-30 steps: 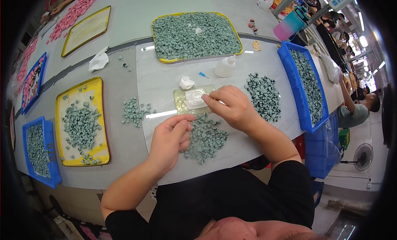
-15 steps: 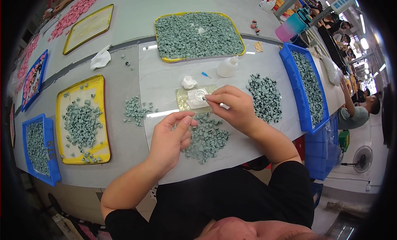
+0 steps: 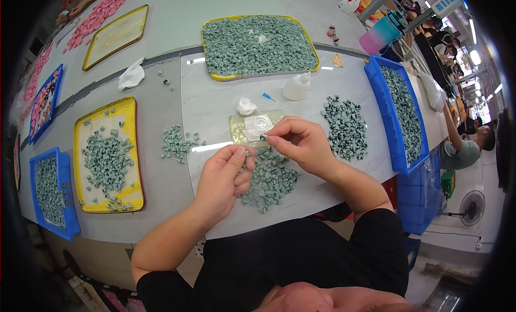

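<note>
Between the thumb and fingertips of my right hand (image 3: 305,145) is a small grey-green piece (image 3: 263,137) with a dark spot. My left hand (image 3: 221,175) pinches another small grey-green piece (image 3: 246,153) at its thumb and forefinger. Just beyond my fingers, a clear round dish (image 3: 260,123) sits on a yellowish, glossy pad (image 3: 237,133). Below both hands spreads a loose pile of grey-green pieces (image 3: 271,180), partly hidden by my left hand. A second pile with dark marks (image 3: 345,128) lies to the right of my right hand.
A yellow-rimmed tray (image 3: 214,76) full of green pieces stands at the back. Another yellow tray (image 3: 138,177) is at left. Blue bins (image 3: 398,132) flank the table. Near the pad are a white squeeze bottle (image 3: 296,88), a blue dispensing tip (image 3: 268,97) and crumpled tissue (image 3: 246,106).
My right hand has drawn its piece slightly down and left, away from the dish. A piece now shows at my left fingertips, which are closer together.
</note>
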The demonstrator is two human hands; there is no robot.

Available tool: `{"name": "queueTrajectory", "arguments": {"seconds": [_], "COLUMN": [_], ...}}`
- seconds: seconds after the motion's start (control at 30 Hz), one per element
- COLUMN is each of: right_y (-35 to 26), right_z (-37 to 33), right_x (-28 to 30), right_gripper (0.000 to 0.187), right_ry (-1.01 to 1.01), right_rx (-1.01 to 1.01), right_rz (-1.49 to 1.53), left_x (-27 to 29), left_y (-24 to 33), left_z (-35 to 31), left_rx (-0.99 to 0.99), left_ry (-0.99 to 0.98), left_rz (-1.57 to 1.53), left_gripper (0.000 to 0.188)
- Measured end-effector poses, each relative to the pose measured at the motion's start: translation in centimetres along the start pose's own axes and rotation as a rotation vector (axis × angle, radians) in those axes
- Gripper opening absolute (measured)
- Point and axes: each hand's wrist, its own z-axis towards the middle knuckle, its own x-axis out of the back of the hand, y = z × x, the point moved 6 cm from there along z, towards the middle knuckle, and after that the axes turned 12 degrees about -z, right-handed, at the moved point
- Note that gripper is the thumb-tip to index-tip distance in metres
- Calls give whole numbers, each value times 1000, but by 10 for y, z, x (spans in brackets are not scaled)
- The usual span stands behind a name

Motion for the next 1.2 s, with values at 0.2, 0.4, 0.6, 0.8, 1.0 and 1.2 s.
{"name": "queueTrajectory", "arguments": {"seconds": [0.2, 0.4, 0.6, 0.8, 1.0, 1.2], "right_y": [-38, -51, -58, -58, -58, -58], "right_z": [-14, -28, -37, -38, -38, -39], "right_x": [-4, -9, -19, -25, -32, -35], "right_gripper": [21, 25, 25, 25, 23, 21], "right_ry": [142, 170, 159, 176, 179, 171], "right_rx": [532, 843, 1011, 1089, 1136, 1211], "right_rz": [-443, -565, -685, -763, -766, -724], "left_x": [-2, -7, -7, -5, -4, -6], "left_y": [-9, -8, -12, -10, -10, -8], "left_z": [-2, -6, -8, -10, -11, -18], "left_rx": [73, 88, 172, 173, 153, 49], "left_ry": [-29, 19, 19, 28, 76, 123], "left_rz": [30, 62, 51, 50, 96, 127], "left_gripper": [20, 30, 39, 40, 41, 40]}}
